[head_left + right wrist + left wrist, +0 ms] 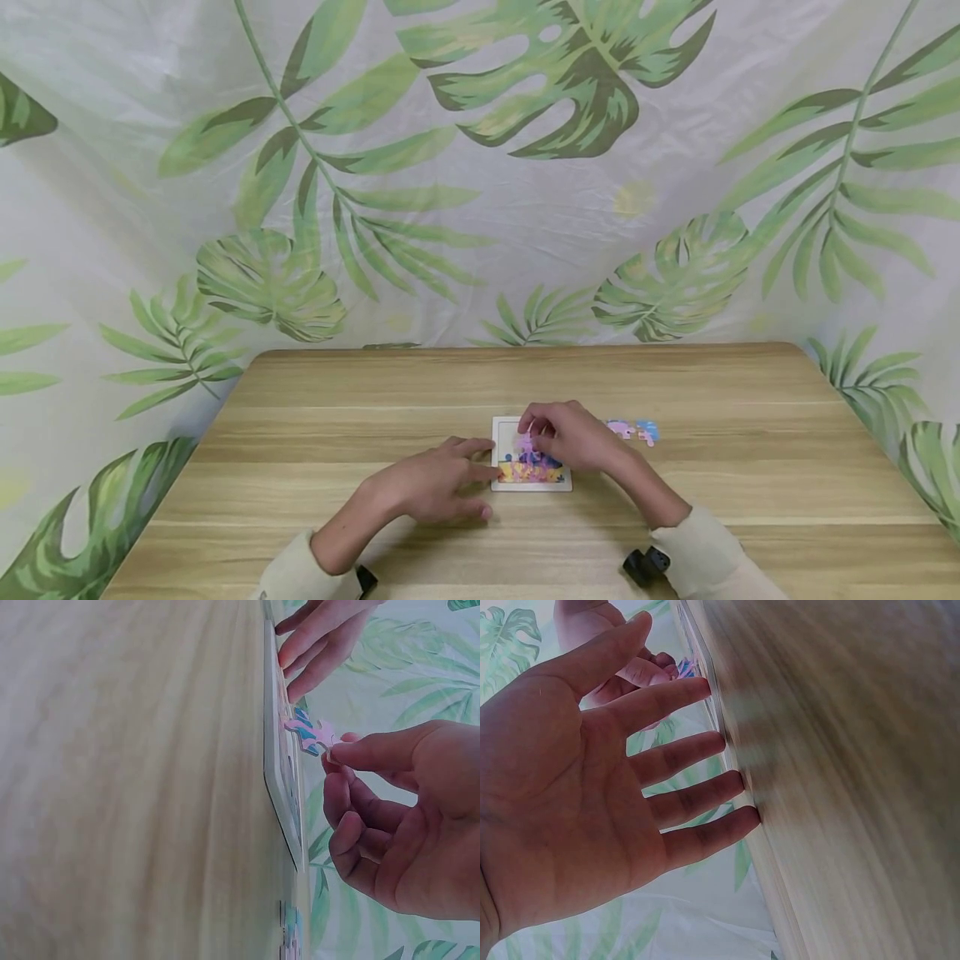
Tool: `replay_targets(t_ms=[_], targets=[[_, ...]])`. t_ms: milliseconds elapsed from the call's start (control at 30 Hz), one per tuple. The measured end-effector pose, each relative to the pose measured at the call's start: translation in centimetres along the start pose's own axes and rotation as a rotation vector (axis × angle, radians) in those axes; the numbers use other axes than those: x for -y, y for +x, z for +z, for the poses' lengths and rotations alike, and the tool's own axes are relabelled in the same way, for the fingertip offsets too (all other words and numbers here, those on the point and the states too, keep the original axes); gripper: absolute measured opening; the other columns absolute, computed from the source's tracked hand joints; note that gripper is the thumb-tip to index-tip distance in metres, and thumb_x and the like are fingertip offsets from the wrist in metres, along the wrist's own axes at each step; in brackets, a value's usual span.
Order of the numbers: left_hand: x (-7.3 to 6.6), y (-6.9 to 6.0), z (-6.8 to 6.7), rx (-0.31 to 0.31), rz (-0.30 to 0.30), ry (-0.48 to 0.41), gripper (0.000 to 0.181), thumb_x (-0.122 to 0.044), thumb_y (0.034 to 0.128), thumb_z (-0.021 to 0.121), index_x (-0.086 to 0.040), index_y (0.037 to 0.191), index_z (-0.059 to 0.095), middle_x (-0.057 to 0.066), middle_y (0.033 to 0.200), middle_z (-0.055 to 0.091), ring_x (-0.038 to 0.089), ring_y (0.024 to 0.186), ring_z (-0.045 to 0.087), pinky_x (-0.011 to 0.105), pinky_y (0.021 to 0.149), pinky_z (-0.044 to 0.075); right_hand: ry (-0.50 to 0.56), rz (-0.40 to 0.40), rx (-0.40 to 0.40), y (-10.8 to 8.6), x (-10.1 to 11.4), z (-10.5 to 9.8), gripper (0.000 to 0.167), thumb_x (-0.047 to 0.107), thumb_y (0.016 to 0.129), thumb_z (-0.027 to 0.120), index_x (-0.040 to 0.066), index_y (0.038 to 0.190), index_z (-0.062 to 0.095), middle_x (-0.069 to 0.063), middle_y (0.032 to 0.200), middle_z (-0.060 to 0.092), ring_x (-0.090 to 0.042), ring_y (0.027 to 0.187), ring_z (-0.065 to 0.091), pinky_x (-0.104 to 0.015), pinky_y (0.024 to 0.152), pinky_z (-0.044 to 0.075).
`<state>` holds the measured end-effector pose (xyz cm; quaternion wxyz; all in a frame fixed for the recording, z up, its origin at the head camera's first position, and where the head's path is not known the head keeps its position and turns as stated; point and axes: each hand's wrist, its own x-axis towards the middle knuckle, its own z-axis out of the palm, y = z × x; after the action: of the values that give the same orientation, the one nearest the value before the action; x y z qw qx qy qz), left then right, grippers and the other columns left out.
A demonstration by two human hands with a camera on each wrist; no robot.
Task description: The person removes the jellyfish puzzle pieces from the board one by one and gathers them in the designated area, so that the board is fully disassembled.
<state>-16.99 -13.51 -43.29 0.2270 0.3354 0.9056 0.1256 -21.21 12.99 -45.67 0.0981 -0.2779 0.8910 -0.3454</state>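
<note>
A white-framed puzzle board (531, 487) lies flat on the table, its lower part filled with yellow, pink and blue picture pieces. Between thumb and fingertips, my right hand (573, 435) pinches a pink and blue puzzle piece (311, 735), tilted just over the board. The curled remaining fingers of that hand show in the right wrist view. My left hand (438, 481) rests at the board's left edge with spread, fairly straight fingers (679, 757) touching the board and table. Part of the board's upper area is hidden behind my right hand.
Several loose puzzle pieces (647, 431), pink and blue, lie on the wooden table (375, 383) to the right of the board. A leaf-patterned cloth (525, 208) hangs behind the table's far edge. Dark wrist devices (647, 567) sit at both sleeves.
</note>
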Motion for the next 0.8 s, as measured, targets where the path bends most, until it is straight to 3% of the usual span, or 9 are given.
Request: replay_targets(t_ms=[300, 800], targets=[[0.0, -0.1, -0.1, -0.01, 0.017, 0.004, 0.056, -0.047, 0.1018, 0.072, -0.021, 0.151, 0.065, 0.012, 0.172, 0.041, 0.04, 0.156, 0.041, 0.059, 0.123, 0.043, 0.042, 0.007, 0.02, -0.3, -0.3, -0.7, 0.012, 0.002, 0.101, 0.067, 0.011, 0.107, 0.074, 0.002, 0.091, 0.07, -0.008, 0.08, 0.059, -0.023, 0.073, 0.051], [-0.1, -0.2, 0.0, -0.015, 0.015, 0.0, 0.055, -0.045, 0.1011, 0.074, -0.021, 0.15, 0.066, 0.01, 0.172, 0.041, 0.038, 0.156, 0.041, 0.059, 0.122, 0.043, 0.072, -0.009, 0.004, -2.4, -2.3, -1.7, 0.015, 0.001, 0.1, 0.067, 0.012, 0.105, 0.076, 0.004, 0.088, 0.067, -0.006, 0.079, 0.055, -0.022, 0.072, 0.048]])
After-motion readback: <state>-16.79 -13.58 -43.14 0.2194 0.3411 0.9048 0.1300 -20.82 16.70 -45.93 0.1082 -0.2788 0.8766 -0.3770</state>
